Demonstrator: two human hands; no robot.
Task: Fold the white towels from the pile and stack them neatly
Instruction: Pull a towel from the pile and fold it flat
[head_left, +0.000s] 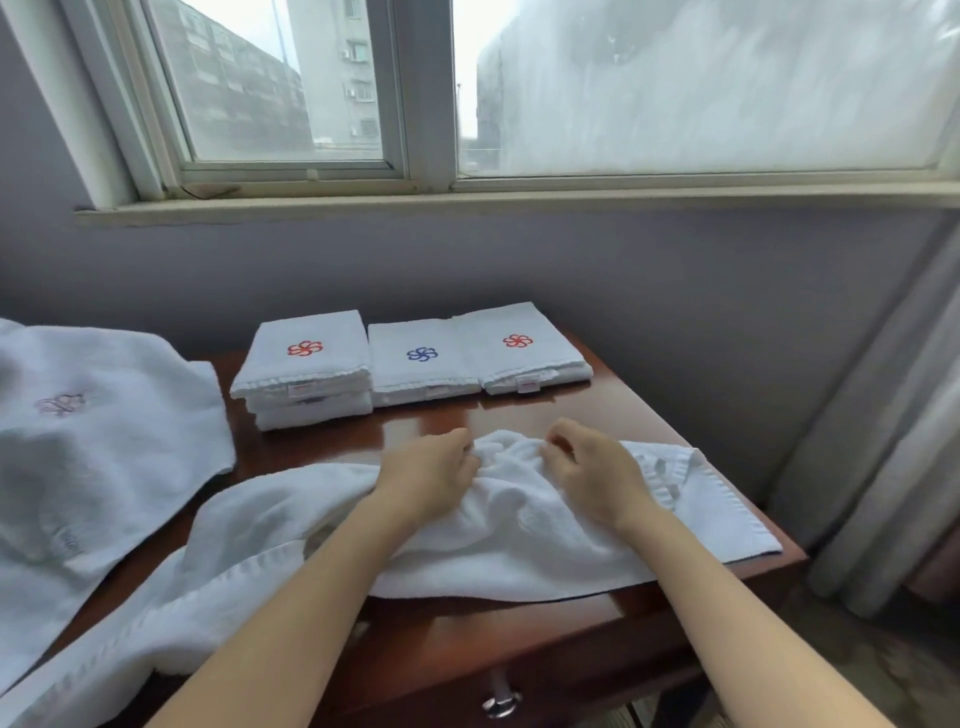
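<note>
A crumpled white towel (519, 540) lies spread across the front of the dark wooden table (623, 410), its left end trailing off the table's edge. My left hand (431, 473) and my right hand (587, 467) both sit on its bunched middle, fingers curled into the cloth and pinching it. Along the back of the table stand three groups of folded white towels: a stack with a red flower mark (304, 364), one with a blue mark (421, 361) and one with a red mark (519, 348). A pile of unfolded white towels (88, 447) lies at the left.
A grey wall and a window sill (467, 200) rise behind the table. A grey curtain (893, 441) hangs at the right. A drawer with a metal knob (501, 701) shows below the table's front edge.
</note>
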